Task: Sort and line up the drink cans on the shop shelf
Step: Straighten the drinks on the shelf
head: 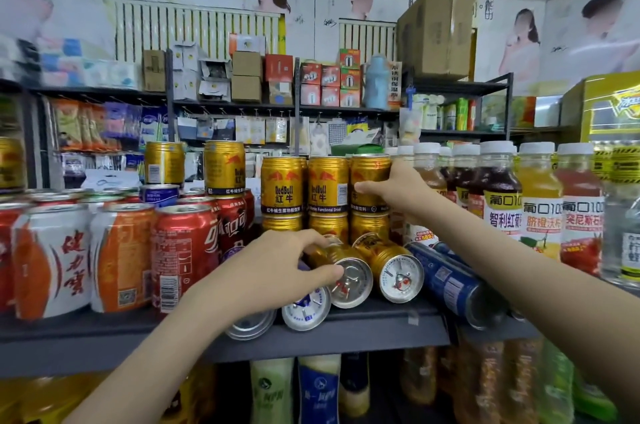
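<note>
Head view. Centre frame: left hand (277, 273) curled over the lying gold can (350, 281) at the front of the shelf (104, 344), thumb across its lid. Just right of centre, above: right hand (398, 193) wraps the upright gold can (367, 174), the rightmost of the stack's top tier.

Left hand (277, 271) grips a lying gold can (341, 271); right hand (398, 189) grips a stacked one (369, 182).
</note>
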### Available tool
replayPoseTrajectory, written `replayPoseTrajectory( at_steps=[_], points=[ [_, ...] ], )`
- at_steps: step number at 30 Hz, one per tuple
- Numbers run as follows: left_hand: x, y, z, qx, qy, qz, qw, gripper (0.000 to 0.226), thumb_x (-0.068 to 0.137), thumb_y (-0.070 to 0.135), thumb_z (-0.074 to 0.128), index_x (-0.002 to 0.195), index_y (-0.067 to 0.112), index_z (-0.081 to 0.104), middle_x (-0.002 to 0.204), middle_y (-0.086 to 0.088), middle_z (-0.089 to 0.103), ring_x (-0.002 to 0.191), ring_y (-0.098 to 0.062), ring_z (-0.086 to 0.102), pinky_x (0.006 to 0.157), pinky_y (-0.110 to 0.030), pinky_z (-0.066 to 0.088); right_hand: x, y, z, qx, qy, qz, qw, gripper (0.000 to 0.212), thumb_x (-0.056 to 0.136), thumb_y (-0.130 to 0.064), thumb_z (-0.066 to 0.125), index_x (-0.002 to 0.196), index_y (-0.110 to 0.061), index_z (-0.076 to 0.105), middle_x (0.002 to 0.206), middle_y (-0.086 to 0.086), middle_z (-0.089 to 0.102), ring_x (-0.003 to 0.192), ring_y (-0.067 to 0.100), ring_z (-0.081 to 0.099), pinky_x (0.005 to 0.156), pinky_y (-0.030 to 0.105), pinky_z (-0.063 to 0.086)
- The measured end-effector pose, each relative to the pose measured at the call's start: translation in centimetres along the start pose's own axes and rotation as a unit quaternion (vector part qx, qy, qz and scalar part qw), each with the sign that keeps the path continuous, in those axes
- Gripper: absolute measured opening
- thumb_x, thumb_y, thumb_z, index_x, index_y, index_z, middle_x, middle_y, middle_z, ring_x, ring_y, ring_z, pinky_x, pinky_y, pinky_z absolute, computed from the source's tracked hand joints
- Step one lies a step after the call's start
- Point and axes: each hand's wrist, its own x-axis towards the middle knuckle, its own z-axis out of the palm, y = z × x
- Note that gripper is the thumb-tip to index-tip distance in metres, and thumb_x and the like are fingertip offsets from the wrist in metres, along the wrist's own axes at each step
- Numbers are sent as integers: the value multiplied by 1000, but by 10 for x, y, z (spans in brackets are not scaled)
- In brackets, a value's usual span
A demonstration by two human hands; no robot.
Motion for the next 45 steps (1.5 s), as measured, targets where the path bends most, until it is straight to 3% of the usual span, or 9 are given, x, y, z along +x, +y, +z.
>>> replayPoseTrajectory(
  at_steps=[15,18,23,27,30,32,35,40,45],
  points=[
    [1,-7,4,-73,96,15,993,39,83,56,54,115,33,60,106,20,63,94,6,58,86,-15,48,-15,-16,-17,-58,-59,11,997,45,81,-26,73,115,-10,48,111,5,58,100,21,55,79,32,43],
    [-2,-8,4,-107,159,17,981,31,83,50,56,107,32,64,96,22,64,88,11,58,78,-6,45,-30,-22,-25,-124,-5,-48,991,72,81,-26,72,138,-8,32,123,8,53,105,22,53,84,32,47],
    [-21,-14,7,-107,299,23,948,22,86,39,56,100,27,68,91,20,66,87,7,60,80,-11,48,-82,-31,-18,-203,86,-209,953,76,85,-27,67,146,-10,25,146,9,36,134,22,35,105,27,29],
    [-52,-22,30,-59,392,14,918,20,90,33,55,103,21,65,98,14,61,91,2,53,82,-5,37,-145,-26,10,-179,24,-317,931,59,85,-29,67,138,-18,43,134,-4,47,120,0,38,94,-2,18],
    [-70,-28,59,-48,407,-26,912,36,87,37,48,116,19,58,113,8,54,107,-7,50,91,0,28,-171,-8,42,-125,-42,-333,934,55,83,-38,65,133,-23,48,126,-15,45,118,-7,34,109,14,23],
    [-75,-31,74,-42,406,-42,912,48,85,37,49,127,16,52,125,1,50,118,-12,45,98,-1,22,-178,7,64,-117,-52,-313,941,60,81,-42,64,136,-28,44,132,-17,42,132,-3,25,119,36,2],
    [-76,-34,86,-26,400,-42,915,61,82,28,57,139,14,39,136,-6,43,127,-16,37,106,-4,15,-183,22,89,-121,-12,-306,944,70,79,-39,65,141,-34,32,139,-26,29,141,-4,6,109,29,-25],
    [-75,-38,88,-12,417,-36,908,58,84,24,60,138,12,40,135,-9,45,126,-19,40,107,-8,18,-185,23,99,-90,18,-295,951,78,78,-13,72,141,-34,32,135,-28,26,139,-8,4,108,27,-24],
    [-80,-35,91,-28,458,-35,888,54,79,21,69,128,6,50,123,-10,55,116,-21,52,100,-22,37,-194,21,103,-46,16,-263,963,73,81,-13,71,141,-30,33,142,-17,35,141,-1,11,117,45,-9]
  ],
)
